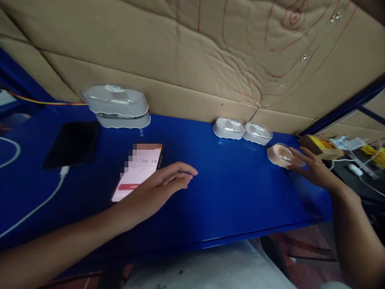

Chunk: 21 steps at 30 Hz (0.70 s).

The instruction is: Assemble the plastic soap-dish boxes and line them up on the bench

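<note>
My left hand (pixel 173 180) hovers over the blue table (pixel 216 192), beside a lit phone (pixel 142 168); its fingers are loosely curled and hold nothing that I can see. At the right, my right hand (pixel 313 168) has its fingers spread over the edge of a pinkish clear-lidded container (pixel 279 155), touching or nearly touching it. Left of that container, two grey clear-lidded containers (pixel 229 128) (pixel 258 133) sit side by side against the cardboard. At the left back stand stacked grey containers (pixel 118 106).
A black tablet (pixel 73 144) with a white cable (pixel 45 208) lies at the left. Behind the table rises a cardboard wall (pixel 168 64) with red lines. An open cardboard box (pixel 319 148) and a white mouse (pixel 355 169) are at the far right.
</note>
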Motion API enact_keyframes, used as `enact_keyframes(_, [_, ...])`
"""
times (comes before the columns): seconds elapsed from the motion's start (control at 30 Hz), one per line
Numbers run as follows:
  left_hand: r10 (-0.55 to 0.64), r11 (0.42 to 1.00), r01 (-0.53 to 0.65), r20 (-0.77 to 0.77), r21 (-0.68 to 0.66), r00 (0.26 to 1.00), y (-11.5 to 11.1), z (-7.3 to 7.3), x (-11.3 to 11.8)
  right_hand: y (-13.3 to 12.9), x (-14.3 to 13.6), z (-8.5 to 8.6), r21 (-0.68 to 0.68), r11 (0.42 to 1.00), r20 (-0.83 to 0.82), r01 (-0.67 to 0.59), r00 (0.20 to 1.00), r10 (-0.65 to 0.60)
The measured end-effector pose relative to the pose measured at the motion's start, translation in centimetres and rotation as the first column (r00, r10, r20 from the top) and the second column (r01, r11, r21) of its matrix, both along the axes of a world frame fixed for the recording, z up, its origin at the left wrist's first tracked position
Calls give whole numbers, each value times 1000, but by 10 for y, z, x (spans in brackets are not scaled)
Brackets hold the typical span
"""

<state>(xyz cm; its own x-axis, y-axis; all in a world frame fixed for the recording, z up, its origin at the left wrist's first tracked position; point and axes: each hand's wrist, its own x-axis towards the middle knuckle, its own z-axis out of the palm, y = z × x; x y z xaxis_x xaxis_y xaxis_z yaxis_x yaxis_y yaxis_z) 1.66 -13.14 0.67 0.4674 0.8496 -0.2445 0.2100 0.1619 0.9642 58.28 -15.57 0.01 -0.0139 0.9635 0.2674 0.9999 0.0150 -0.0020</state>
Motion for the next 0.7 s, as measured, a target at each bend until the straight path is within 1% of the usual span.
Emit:
enact_keyframes(0.07, [-23, 1000, 22, -29, -16, 999, 1, -3, -1, 20, 28, 0, -4, 999, -10, 45, 999, -45])
enact_keyframes(0.13, [-32, 999, 31, -31, -27, 999, 1, -3, -1, 47, 38, 2, -2, 998, -24, 61, 998, -61])
enact_keyframes(0.2, [-38, 999, 38, -14, -19, 999, 1, -1, 0, 74, 34, 4, 20, 997, -28, 74, 997, -73])
enact_keyframes(0.27, [-47, 999, 47, 3, 10, 999, 1, 2, 1, 96, 20, 3, 46, 996, -27, 74, 997, -73])
enact_keyframes(0.37, [-73, 996, 72, 15, 46, 997, 2, 1, 2, 113, -7, -2, 60, 998, -27, 28, 999, -26])
enact_keyframes(0.43, [-93, 995, 92, 22, 50, 995, 3, -1, 2, 116, -26, -3, 48, 999, -30, -24, 999, 25])
enact_keyframes(0.53, [-130, 990, 129, 22, 49, 991, 4, -5, 1, 116, -63, 2, 25, 995, -26, -100, 995, 101])
enact_keyframes(0.6, [-152, 987, 152, -3, 55, 988, 4, -7, 0, 118, -98, 8, 24, 985, -18, -168, 986, 169])
enact_keyframes(0.63, [-160, 985, 161, -24, 63, 987, 4, -7, 0, 121, -120, 10, 28, 975, -15, -220, 975, 221])
enact_keyframes(0.7, [-165, 980, 172, -72, 99, 984, 2, -7, -1, 130, -172, 11, 31, 932, -15, -360, 933, 361])
